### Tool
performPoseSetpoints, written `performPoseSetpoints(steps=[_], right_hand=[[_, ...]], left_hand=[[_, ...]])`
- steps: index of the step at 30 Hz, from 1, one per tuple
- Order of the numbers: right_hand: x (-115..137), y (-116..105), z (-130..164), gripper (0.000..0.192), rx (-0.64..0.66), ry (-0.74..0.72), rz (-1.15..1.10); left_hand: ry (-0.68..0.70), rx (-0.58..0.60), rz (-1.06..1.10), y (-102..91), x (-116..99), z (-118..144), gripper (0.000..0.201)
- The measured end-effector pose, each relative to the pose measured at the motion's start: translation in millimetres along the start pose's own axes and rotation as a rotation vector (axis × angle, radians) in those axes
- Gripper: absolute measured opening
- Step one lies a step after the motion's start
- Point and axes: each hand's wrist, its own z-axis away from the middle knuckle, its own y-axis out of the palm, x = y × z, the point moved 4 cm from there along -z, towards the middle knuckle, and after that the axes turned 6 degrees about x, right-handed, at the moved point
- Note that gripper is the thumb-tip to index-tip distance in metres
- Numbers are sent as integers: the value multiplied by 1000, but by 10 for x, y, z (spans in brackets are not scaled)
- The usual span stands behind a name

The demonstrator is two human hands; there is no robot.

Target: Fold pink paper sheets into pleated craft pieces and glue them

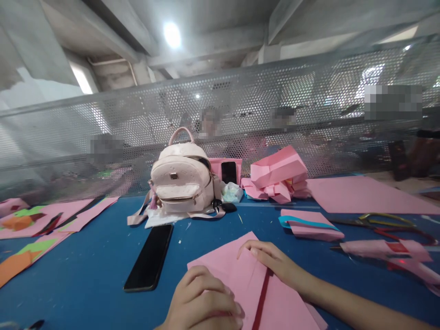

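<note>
A folded sheet of pink paper (230,270) lies in front of me at the table's near side, with a dark red gap along one fold. My left hand (206,298) curls its fingers over the paper's left part. The fingertips of my right hand (275,261) hold the raised flap near the paper's top edge, the thumb partly hidden. Left of the paper rests a black phone (149,259), screen up.
A cream backpack (184,178) stands at the back before a perforated metal screen (144,119). Behind it leans another phone (228,173). Pink folded pieces (278,176), scissors (385,222) and a pink glue gun (385,250) lie rightward; coloured paper (41,245) lies left.
</note>
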Motion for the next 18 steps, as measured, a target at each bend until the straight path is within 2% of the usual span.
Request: performPoseSetpoints(steps=[3,8,13,18], right_hand=[[-3,-4,3,40,-4,-3,17],[-22,-8,-5,41,-5,-11,55],[-9,-21,-14,43,-31,1,76],[-10,-35,-22,42,-55,11,97]], left_hand=[[25,44,4,16,-5,9,33],[-39,-3,-17,9,-32,-6,18],[-9,152,-35,39,-13,-32,14],[-18,159,-71,74,37,-43,10]])
